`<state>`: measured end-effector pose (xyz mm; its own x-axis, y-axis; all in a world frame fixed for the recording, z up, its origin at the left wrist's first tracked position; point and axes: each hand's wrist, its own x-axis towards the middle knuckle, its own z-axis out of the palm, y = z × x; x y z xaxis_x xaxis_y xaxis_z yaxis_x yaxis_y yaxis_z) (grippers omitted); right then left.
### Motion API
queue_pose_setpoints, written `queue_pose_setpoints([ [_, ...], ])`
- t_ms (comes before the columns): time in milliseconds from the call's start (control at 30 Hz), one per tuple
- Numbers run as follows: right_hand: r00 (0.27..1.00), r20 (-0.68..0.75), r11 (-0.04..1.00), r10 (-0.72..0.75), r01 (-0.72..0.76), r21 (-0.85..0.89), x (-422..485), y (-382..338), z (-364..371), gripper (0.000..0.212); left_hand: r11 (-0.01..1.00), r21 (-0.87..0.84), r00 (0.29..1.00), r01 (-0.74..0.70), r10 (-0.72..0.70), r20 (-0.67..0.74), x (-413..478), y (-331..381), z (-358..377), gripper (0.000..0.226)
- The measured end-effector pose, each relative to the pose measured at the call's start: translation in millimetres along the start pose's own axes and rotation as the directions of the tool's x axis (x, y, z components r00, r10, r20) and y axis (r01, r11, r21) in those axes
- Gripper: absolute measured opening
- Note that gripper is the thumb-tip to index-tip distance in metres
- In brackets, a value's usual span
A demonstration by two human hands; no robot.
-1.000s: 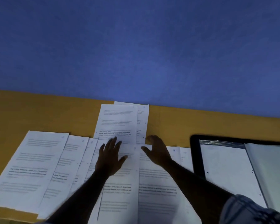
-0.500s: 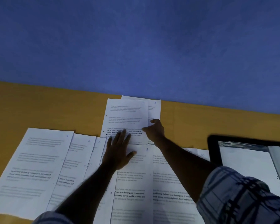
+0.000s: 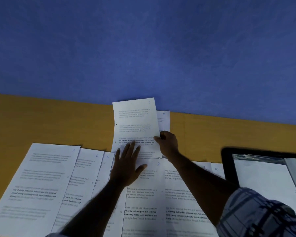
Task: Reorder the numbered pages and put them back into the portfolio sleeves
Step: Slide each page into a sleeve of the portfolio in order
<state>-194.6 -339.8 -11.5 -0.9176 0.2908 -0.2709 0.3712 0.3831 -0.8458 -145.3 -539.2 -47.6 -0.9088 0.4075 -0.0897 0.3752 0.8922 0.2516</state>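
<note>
Since the earlier frame, the white printed page [image 3: 135, 124] at the far middle has come up off the yellow-orange table [image 3: 41, 120]. Its far edge now curls up in front of the blue wall [image 3: 143, 48], and the number in its corner is too blurred to read.

At the near left, a row of white printed sheets lies flat and overlapping: the page numbered 4 [image 3: 41, 182], then the page numbered 5 [image 3: 85, 170], then a narrow strip of the page numbered 6 [image 3: 107, 161]. Next comes the left hand [image 3: 126, 166], laid flat with fingers spread and straight, pressing on the near end of the raised page and gripping nothing. The page numbered 8 [image 3: 150, 194] lies under and near that hand. Behind the raised page, the page numbered 3 [image 3: 164, 118] shows on its right side. The right hand [image 3: 167, 144] pinches the raised page at its right edge, thumb on top. Further right, the page numbered 10 [image 3: 216, 170] peeks out beside the black-rimmed open portfolio [image 3: 226, 165], whose clear sleeve holds a white sheet.
</note>
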Motion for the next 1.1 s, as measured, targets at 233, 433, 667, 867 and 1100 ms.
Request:
queue_pose_setpoints([
  [233,0.990,-0.131,0.995,-0.046,0.057,0.080,0,-12,-58,0.010,0.999,-0.032,0.999,-0.025,0.024,-0.039,10,6,-22,0.083],
  [433,0.969,-0.237,0.968,-0.072,0.125,0.216,-12,-14,-125,0.008,0.995,-0.092,0.996,0.042,-0.048,-0.073,23,32,-48,0.093],
  [667,0.957,-0.284,0.921,-0.054,0.158,0.356,-48,7,-203,0.011,0.802,-0.579,0.983,0.142,-0.181,-0.009,38,99,-75,0.095],
  [867,0.974,-0.221,0.873,0.038,0.076,0.482,-83,62,-252,0.010,0.443,-0.849,0.952,0.289,-0.226,0.206,46,163,-80,0.074],
  [1100,0.989,-0.137,0.868,0.050,0.025,0.495,-115,122,-301,0.008,0.202,-0.937,0.954,0.284,-0.161,0.254,31,225,-60,0.032],
])
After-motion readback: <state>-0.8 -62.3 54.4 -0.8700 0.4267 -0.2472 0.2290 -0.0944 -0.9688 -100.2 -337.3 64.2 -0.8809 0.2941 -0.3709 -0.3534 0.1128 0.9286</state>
